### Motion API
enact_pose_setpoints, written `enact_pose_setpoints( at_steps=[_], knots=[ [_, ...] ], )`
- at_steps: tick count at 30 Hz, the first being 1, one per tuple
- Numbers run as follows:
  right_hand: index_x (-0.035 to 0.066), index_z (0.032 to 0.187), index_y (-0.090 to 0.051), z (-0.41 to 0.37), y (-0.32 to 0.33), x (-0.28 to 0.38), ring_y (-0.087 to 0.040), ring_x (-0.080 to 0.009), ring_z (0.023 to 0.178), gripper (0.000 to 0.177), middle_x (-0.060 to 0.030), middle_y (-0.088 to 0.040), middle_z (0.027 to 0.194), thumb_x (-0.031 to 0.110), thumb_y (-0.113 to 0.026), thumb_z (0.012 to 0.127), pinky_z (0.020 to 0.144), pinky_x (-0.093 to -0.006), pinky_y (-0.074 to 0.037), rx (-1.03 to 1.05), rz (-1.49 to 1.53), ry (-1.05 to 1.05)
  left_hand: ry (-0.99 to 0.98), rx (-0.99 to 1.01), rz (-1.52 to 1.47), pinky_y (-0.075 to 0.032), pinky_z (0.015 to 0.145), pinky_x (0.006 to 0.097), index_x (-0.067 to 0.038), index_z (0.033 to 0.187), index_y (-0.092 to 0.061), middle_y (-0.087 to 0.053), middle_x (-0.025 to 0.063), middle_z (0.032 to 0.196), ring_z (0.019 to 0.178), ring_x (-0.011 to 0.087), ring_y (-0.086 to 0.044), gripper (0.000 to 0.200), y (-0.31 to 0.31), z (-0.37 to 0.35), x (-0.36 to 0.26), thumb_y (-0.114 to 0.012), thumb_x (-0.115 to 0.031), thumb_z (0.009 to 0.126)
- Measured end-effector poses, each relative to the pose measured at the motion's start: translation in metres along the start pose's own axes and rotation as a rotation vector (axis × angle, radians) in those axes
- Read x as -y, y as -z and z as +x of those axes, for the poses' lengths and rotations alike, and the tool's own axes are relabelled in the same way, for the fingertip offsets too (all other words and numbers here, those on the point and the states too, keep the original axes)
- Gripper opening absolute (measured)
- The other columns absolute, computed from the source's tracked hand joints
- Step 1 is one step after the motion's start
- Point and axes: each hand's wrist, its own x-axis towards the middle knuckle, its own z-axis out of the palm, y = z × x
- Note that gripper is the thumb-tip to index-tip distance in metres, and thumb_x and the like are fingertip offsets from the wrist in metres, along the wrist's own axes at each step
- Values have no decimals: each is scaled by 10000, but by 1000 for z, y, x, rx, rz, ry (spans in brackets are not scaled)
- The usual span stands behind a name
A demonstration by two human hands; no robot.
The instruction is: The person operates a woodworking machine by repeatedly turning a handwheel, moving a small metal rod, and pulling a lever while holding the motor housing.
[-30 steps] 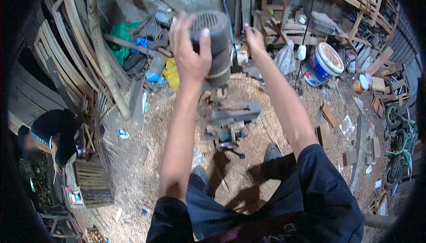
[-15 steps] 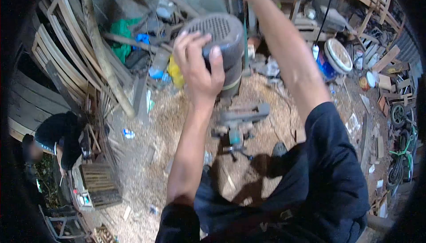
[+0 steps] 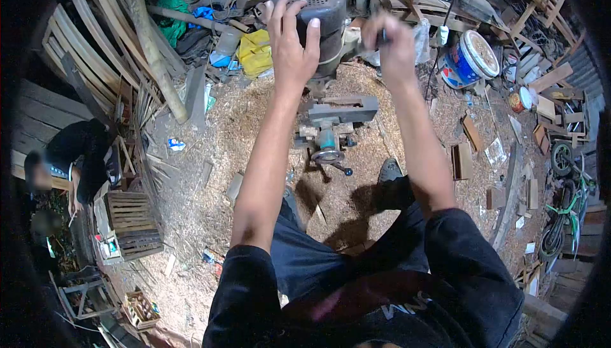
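A dark, dusty cylindrical motor housing [image 3: 328, 20] with a perforated round top stands upright ahead of me. My left hand [image 3: 294, 46] rests against its near left side, fingers spread and thumb apart. To the right of the housing is my right hand [image 3: 391, 42], smeared by motion, with its fingers curled round a black handle [image 3: 384, 37]. What that handle joins is hidden. Beneath the motor sits a metal vise [image 3: 344, 114] with a slotted top and a greenish body. A handwheel [image 3: 328, 156] with a dark knob is on the vise's near side.
Wood shavings [image 3: 216, 151] cover the floor. Another person [image 3: 79, 157] bends over at the left beside a slatted wooden piece [image 3: 133, 214]. A blue-and-white bucket [image 3: 471, 62] and a small green bike [image 3: 566, 201] are at the right. Curved wooden pieces [image 3: 95, 49] lean at the left.
My right hand has come down and nearer, from the top of the view to beside the motor. My left hand stays on the housing. The view has shifted slightly.
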Motion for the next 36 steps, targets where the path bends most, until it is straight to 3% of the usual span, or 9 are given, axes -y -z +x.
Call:
enact_pose_setpoints(
  at_steps=[5,10,17,21,25,28,32,35,36],
  knots=[
    [29,695,-488,-186,4,-9,-527,-249,797,577,-79,-491,748,521,-370,971,770,-408,-434,83,-70,94,213,157,-104,-274,1150,467,-28,1308,-524,-415,245,1451,1384,407,-357,403,32,-57,-23,-556,-228,960],
    [16,756,-519,-300,-5,-40,-563,-346,1046,267,-154,-573,939,244,-540,893,1017,-471,-397,7,-286,-16,480,268,-110,-406,1019,395,-18,1180,-608,-613,177,1169,1156,305,-560,290,46,-176,-17,-603,-144,920],
    [-21,861,-573,-268,-1,-17,-580,-339,1043,163,-177,-598,1011,125,-522,912,952,-442,-435,54,-407,35,648,311,-140,-462,947,395,-2,1117,-620,-631,199,1089,1051,349,-610,261,64,-244,-39,-613,-77,868],
    [-10,887,-581,-164,-20,38,-526,-171,781,168,-76,-556,800,101,-479,961,729,-322,-428,-174,-195,-284,673,303,-140,-465,943,397,-5,1111,-625,-633,207,1097,1063,354,-609,258,72,-257,-35,-623,-79,864],
    [-17,871,-568,-189,-19,18,-479,-136,749,172,-56,-527,786,115,-494,952,684,-304,-406,-161,-220,-106,753,392,-116,-448,979,363,-5,1138,-625,-651,168,1118,1109,285,-607,254,78,-272,-26,-605,-90,900],
    [-9,830,-532,-279,-15,-19,-592,-315,1085,174,-172,-631,1080,113,-491,948,975,-427,-430,-98,-303,7,769,399,-154,-462,957,374,-15,1127,-635,-663,173,1084,1076,293,-624,250,78,-286,-19,-611,-111,898],
    [-9,841,-546,-320,-4,-25,-394,-452,1359,164,-245,-541,1331,108,-522,954,1107,-506,-317,119,-465,-131,713,422,-61,-479,923,380,-18,1136,-631,-676,198,1046,1028,311,-645,263,77,-321,-21,-613,-130,899],
    [-18,845,-532,-307,-1,-24,-401,-468,1349,171,-244,-556,1308,118,-562,943,1112,-505,-310,126,-515,-106,836,503,-96,-474,917,414,-9,1115,-631,-635,224,1080,1045,385,-610,275,77,-324,-28,-640,-136,872],
    [-27,883,-562,-294,-3,-28,-433,-394,1354,177,-229,-571,1301,138,-586,942,1114,-461,-324,44,-457,-13,836,469,-107,-473,916,416,-4,1117,-630,-632,232,1094,1051,391,-606,277,75,-322,-30,-641,-139,875]
  ],
)
